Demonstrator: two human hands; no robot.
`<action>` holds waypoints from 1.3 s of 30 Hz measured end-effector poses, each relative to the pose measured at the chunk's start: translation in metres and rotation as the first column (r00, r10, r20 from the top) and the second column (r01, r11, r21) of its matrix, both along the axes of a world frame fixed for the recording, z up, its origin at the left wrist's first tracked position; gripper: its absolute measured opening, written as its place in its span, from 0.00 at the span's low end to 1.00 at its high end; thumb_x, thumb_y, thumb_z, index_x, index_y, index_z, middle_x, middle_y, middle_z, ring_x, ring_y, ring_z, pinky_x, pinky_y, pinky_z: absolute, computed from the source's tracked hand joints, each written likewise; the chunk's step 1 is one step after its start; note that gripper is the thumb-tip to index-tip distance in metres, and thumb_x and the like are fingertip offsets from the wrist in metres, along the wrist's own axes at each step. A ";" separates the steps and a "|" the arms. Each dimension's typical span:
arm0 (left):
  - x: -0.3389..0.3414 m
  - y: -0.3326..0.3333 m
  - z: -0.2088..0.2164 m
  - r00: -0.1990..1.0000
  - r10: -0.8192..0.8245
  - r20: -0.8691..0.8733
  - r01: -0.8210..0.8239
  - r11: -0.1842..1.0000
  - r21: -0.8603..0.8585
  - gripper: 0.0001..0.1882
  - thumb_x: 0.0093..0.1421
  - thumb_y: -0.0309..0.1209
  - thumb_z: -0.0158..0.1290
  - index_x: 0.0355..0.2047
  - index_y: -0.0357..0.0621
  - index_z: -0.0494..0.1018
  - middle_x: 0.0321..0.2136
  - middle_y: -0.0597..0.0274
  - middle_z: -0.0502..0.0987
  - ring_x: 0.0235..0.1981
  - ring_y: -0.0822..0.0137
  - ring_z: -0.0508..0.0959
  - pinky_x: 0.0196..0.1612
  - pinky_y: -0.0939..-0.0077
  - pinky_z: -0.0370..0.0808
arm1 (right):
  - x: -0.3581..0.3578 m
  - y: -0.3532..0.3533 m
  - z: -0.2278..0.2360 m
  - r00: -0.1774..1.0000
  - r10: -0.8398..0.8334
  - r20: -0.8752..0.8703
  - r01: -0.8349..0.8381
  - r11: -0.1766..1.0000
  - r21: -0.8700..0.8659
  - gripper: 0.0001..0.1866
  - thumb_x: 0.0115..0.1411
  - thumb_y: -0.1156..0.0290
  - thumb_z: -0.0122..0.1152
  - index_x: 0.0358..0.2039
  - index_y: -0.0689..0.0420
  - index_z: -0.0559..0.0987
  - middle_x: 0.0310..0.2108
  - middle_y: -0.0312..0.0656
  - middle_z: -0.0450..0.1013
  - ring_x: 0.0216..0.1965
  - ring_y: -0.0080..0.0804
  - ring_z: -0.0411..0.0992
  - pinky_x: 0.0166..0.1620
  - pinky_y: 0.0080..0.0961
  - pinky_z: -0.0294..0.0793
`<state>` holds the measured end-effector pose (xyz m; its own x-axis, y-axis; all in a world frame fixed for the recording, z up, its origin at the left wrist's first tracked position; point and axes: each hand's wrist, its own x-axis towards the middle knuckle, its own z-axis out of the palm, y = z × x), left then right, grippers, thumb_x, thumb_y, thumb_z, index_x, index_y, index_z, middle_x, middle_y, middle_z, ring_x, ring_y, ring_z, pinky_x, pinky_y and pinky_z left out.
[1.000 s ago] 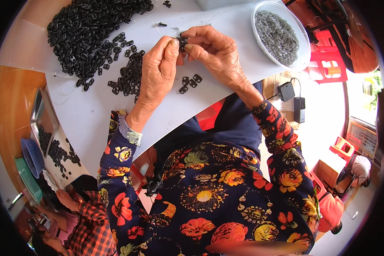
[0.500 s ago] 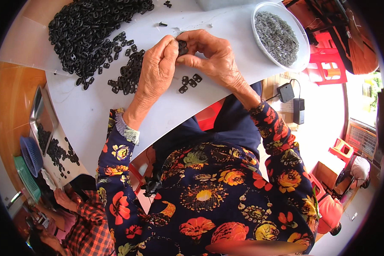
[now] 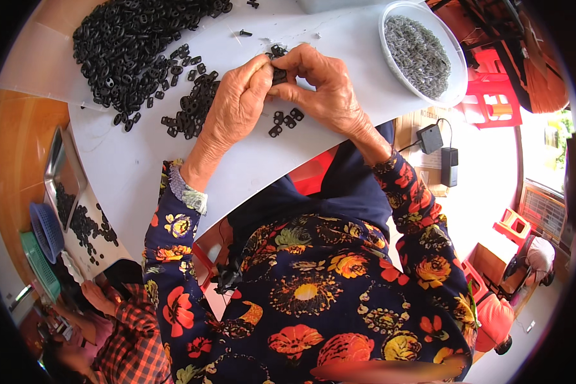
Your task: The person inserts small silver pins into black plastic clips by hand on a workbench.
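Note:
My left hand [image 3: 240,99] and my right hand [image 3: 320,86] meet over the pale table, thumbs and fingers pinched together on a small black plastic cord lock [image 3: 279,76]. My fingers cover most of it. Just beyond my fingertips, a few black pieces [image 3: 276,50] show on the tabletop. By my left wrist lies a small heap of black two-hole cord lock pieces [image 3: 195,105]. Several more of these cord lock pieces [image 3: 287,121] sit below my right palm. A single black peg-like part [image 3: 245,33] rests farther back.
A large pile of black cord lock pieces [image 3: 128,51] covers the table's far left. At the far right stands a clear round tub [image 3: 457,96] full of small wire springs [image 3: 416,57]. A co-worker in a checked shirt [image 3: 134,333] sits lower left, near a metal tray [image 3: 67,173].
Both hands stay pinched together and have shifted only slightly. Black pieces now show just beyond my fingertips, where fewer were visible before.

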<state>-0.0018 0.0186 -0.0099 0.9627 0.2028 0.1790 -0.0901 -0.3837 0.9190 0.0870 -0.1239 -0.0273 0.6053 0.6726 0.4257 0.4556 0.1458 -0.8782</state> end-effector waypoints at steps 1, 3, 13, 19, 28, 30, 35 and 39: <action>0.000 -0.001 0.000 1.000 0.000 0.001 0.000 1.000 0.000 0.12 0.66 0.34 0.41 0.32 0.35 0.65 0.16 0.59 0.60 0.19 0.71 0.58 0.23 0.73 0.62 | 0.000 0.000 0.001 1.000 -0.001 0.022 0.002 1.000 -0.011 0.16 0.44 0.76 0.71 0.33 0.62 0.74 0.20 0.38 0.71 0.24 0.24 0.71 0.31 0.23 0.73; -0.001 -0.002 -0.002 1.000 0.001 -0.001 -0.001 0.999 -0.041 0.12 0.65 0.33 0.41 0.32 0.35 0.65 0.16 0.59 0.61 0.19 0.71 0.59 0.23 0.73 0.63 | -0.001 -0.001 0.001 0.999 -0.003 0.045 0.004 1.000 -0.021 0.16 0.44 0.77 0.71 0.32 0.62 0.74 0.20 0.38 0.71 0.24 0.25 0.71 0.31 0.23 0.73; -0.002 -0.005 -0.004 1.000 0.026 0.000 -0.026 0.999 -0.023 0.12 0.66 0.33 0.41 0.31 0.35 0.64 0.16 0.58 0.60 0.19 0.70 0.59 0.23 0.72 0.62 | -0.002 -0.002 0.001 0.996 -0.018 0.089 0.022 0.999 -0.044 0.16 0.45 0.77 0.70 0.33 0.62 0.73 0.21 0.40 0.71 0.24 0.28 0.72 0.30 0.25 0.73; -0.001 -0.007 -0.005 1.000 0.006 0.027 -0.006 1.000 0.011 0.13 0.66 0.34 0.40 0.29 0.36 0.62 0.16 0.54 0.60 0.18 0.65 0.59 0.23 0.69 0.63 | -0.002 -0.004 0.004 0.994 -0.023 0.104 0.029 0.998 -0.056 0.14 0.46 0.78 0.68 0.33 0.62 0.73 0.21 0.41 0.72 0.24 0.29 0.73 0.30 0.25 0.73; -0.002 -0.006 -0.002 1.000 -0.018 0.024 0.018 1.000 0.014 0.13 0.65 0.34 0.40 0.30 0.35 0.63 0.16 0.54 0.61 0.18 0.64 0.60 0.24 0.68 0.63 | -0.001 -0.004 0.000 0.998 -0.010 0.062 0.011 1.000 -0.014 0.12 0.46 0.80 0.66 0.30 0.63 0.72 0.21 0.41 0.72 0.23 0.29 0.73 0.30 0.25 0.73; -0.002 -0.006 -0.001 0.999 -0.042 -0.008 0.042 0.999 -0.006 0.13 0.66 0.34 0.41 0.32 0.35 0.65 0.15 0.55 0.61 0.18 0.67 0.60 0.23 0.69 0.63 | -0.001 -0.004 -0.002 0.997 -0.019 0.074 0.019 1.000 0.006 0.12 0.46 0.80 0.67 0.30 0.63 0.72 0.20 0.41 0.72 0.23 0.29 0.73 0.30 0.24 0.74; -0.003 0.002 -0.005 0.999 -0.035 0.006 0.035 0.999 -0.012 0.13 0.66 0.35 0.41 0.33 0.35 0.65 0.15 0.58 0.60 0.19 0.70 0.59 0.23 0.71 0.62 | -0.002 -0.002 0.003 0.999 0.000 0.052 0.004 0.997 -0.076 0.13 0.45 0.77 0.69 0.30 0.63 0.73 0.20 0.40 0.72 0.22 0.27 0.71 0.29 0.24 0.73; 0.000 0.009 -0.002 0.998 -0.058 -0.017 0.059 0.996 0.069 0.13 0.67 0.35 0.42 0.31 0.36 0.64 0.15 0.60 0.59 0.20 0.71 0.57 0.23 0.73 0.62 | 0.000 0.001 0.002 0.999 0.024 0.024 -0.024 1.000 -0.010 0.14 0.46 0.76 0.70 0.32 0.63 0.74 0.20 0.40 0.72 0.22 0.26 0.70 0.29 0.23 0.72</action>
<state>-0.0022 0.0275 -0.0124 0.9754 0.1332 0.1759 -0.1005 -0.4413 0.8917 0.0871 -0.1230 -0.0248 0.5786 0.6910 0.4333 0.4727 0.1488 -0.8686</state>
